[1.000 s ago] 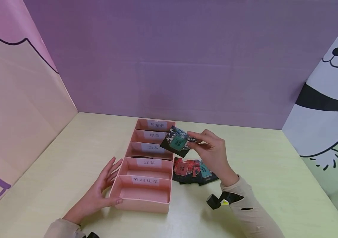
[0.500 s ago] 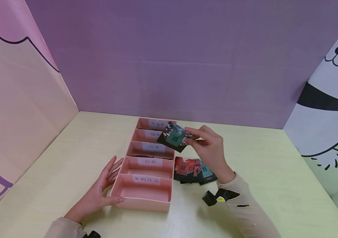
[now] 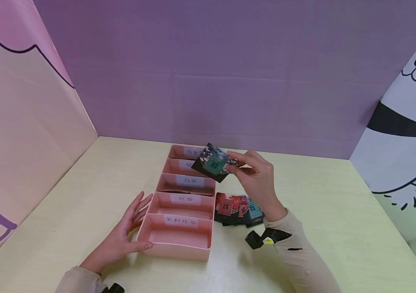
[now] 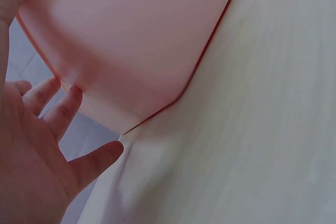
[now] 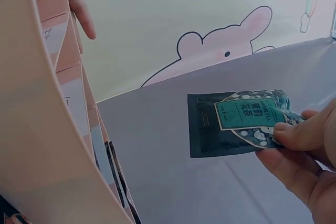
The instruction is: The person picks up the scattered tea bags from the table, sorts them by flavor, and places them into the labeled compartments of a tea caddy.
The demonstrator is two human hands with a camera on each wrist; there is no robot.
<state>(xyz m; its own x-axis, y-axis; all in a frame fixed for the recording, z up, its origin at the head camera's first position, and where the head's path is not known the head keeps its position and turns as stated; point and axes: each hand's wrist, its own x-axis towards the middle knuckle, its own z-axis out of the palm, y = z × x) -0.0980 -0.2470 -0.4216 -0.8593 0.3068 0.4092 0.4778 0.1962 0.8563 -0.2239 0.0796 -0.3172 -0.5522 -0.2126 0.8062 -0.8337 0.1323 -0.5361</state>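
The right hand [image 3: 258, 175] is pinching a green-labelled tea sachet [image 3: 214, 164] between thumb and fingers at one edge, so the grip is closed on it, and the sachet is extending from the fingertips toward the left, tilted. In the head view it is partly covering the labels in the two farthest compartments of a pink divided box [image 3: 176, 252], which is lying to the left of the pinch and reaching back toward the person; the right-wrist view is showing the sachet in the air, apart from the box. Lower left of the grip, dark edges [image 3: 178, 192] are showing in the middle compartment, labelled 白茶. Below the grip, just beside the box, red-printed tea sachets [image 3: 232, 206] are lying on the pale table [image 3: 321, 203], with a blue-labelled sachet [image 3: 254, 209] lying at their right, partly overlapped. Farther down and left from the pinch, the left hand [image 3: 129, 232] is gripping nothing: its fingers are spreading along the box's left side, fingertips touching the wall, and its thumb is resting at the near left corner. Beyond the grip, a purple backdrop [image 3: 193, 61] is standing behind the table.
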